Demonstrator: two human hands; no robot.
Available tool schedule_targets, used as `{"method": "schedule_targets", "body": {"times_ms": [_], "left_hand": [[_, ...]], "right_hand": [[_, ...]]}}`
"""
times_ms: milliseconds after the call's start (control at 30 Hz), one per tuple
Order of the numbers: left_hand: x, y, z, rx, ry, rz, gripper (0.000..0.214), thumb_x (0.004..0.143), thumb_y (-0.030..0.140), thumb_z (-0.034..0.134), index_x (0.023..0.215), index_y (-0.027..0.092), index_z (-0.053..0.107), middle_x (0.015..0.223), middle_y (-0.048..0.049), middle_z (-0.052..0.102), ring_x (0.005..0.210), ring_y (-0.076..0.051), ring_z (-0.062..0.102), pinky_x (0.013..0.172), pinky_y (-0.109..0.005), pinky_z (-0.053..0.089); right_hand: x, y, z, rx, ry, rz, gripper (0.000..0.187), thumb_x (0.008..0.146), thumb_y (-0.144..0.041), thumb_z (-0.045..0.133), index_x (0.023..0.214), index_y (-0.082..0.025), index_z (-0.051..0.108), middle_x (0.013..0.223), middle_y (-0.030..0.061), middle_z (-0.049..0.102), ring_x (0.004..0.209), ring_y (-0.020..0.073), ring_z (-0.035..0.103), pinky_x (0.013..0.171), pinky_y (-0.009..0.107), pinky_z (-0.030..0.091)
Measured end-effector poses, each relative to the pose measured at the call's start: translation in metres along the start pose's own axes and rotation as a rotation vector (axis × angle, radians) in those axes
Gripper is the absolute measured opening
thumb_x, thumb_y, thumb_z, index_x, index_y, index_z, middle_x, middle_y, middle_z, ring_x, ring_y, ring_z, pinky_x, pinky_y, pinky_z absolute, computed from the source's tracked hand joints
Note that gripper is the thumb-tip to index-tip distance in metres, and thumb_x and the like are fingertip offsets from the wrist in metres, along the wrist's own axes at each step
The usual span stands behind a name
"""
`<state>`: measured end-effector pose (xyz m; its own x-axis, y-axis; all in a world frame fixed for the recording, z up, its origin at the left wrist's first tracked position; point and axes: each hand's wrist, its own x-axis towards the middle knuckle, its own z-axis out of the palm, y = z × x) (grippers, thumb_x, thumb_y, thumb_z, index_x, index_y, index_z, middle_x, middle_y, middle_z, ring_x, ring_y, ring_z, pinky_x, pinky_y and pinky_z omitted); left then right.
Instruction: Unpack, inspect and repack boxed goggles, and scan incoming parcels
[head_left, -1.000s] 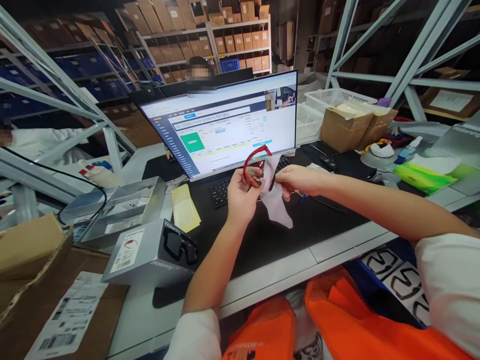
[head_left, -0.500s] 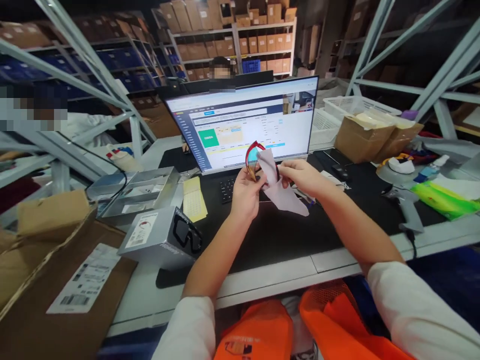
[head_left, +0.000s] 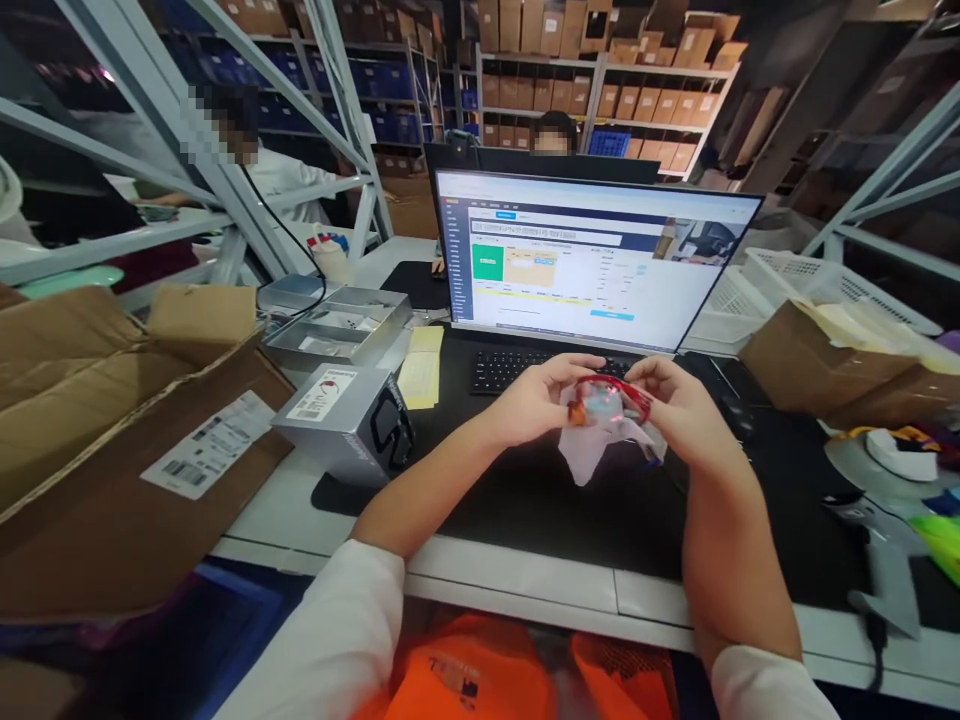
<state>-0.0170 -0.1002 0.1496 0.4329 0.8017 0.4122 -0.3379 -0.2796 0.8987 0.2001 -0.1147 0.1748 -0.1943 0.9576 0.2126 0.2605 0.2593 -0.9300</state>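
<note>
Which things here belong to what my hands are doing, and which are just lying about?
Belong to the job:
red-framed glasses, held by left hand and right hand
white cloth, hanging below
silver box picturing glasses, probably

Seemingly just lying about:
yellow paper pad
handheld scanner
mouse
large open cardboard box

glasses frame [head_left: 639,397] glossy, plastic-looking; white cloth [head_left: 582,456] matt; carton [head_left: 90,530] rough matt cardboard; desk mat [head_left: 555,515] smooth, matt

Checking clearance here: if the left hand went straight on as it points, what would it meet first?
Past the red-framed glasses it holds, the left hand would likely meet the right hand first, though depth is hard to judge.
</note>
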Motion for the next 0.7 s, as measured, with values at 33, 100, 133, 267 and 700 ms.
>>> {"method": "schedule_targets", "body": {"times_ms": [33, 100, 133, 267, 700], "left_hand": [[-0.002, -0.001, 0.000, 0.057, -0.031, 0.030, 0.049, 0.062, 0.018, 0.094, 0.108, 0.026, 0.081, 0.141, -0.0122, 0.059, 0.126, -0.030, 0.062, 0.099, -0.039, 0.055], [-0.004, -0.004, 0.001, 0.121, -0.073, 0.077, 0.047, 0.066, 0.017, 0.092, 0.110, 0.028, 0.080, 0.143, -0.0126, 0.057, 0.133, -0.032, 0.058, 0.105, -0.044, 0.053], [-0.005, -0.007, 0.002, 0.132, -0.084, 0.089, 0.046, 0.067, 0.017, 0.091, 0.111, 0.029, 0.080, 0.143, -0.0126, 0.056, 0.134, -0.033, 0.058, 0.107, -0.045, 0.052], [-0.002, -0.018, 0.004, 0.098, -0.101, 0.081, 0.046, 0.066, 0.016, 0.092, 0.108, 0.028, 0.079, 0.144, -0.0122, 0.055, 0.132, -0.032, 0.059, 0.108, -0.047, 0.050], [0.004, 0.006, -0.021, 0.755, -0.141, -0.376, 0.040, 0.086, 0.045, 0.060, 0.061, 0.015, 0.063, 0.056, 0.0012, 0.053, 0.055, -0.013, 0.047, 0.054, -0.026, 0.032]], "right_hand": [[-0.001, -0.001, -0.003, -0.052, -0.079, 0.022, 0.036, 0.072, -0.047, 0.083, 0.091, -0.021, 0.065, 0.076, 0.0014, 0.064, 0.064, 0.0159, 0.056, 0.056, 0.026, 0.043], [-0.002, -0.003, -0.007, -0.165, -0.223, 0.045, 0.034, 0.074, -0.048, 0.081, 0.088, -0.020, 0.068, 0.080, 0.0036, 0.068, 0.066, 0.0170, 0.057, 0.057, 0.026, 0.044], [-0.002, -0.003, -0.008, -0.217, -0.272, 0.043, 0.033, 0.076, -0.050, 0.078, 0.085, -0.019, 0.069, 0.080, 0.0046, 0.069, 0.066, 0.0176, 0.057, 0.057, 0.027, 0.044], [0.001, -0.005, -0.006, -0.295, -0.402, -0.008, 0.034, 0.083, -0.052, 0.071, 0.076, -0.019, 0.070, 0.076, 0.0054, 0.070, 0.066, 0.0199, 0.058, 0.060, 0.029, 0.045], [0.014, 0.013, 0.028, 0.504, 0.021, 0.076, 0.031, 0.073, -0.039, 0.079, 0.065, -0.019, 0.057, 0.057, -0.0017, 0.050, 0.052, 0.0097, 0.043, 0.051, 0.022, 0.034]]}}
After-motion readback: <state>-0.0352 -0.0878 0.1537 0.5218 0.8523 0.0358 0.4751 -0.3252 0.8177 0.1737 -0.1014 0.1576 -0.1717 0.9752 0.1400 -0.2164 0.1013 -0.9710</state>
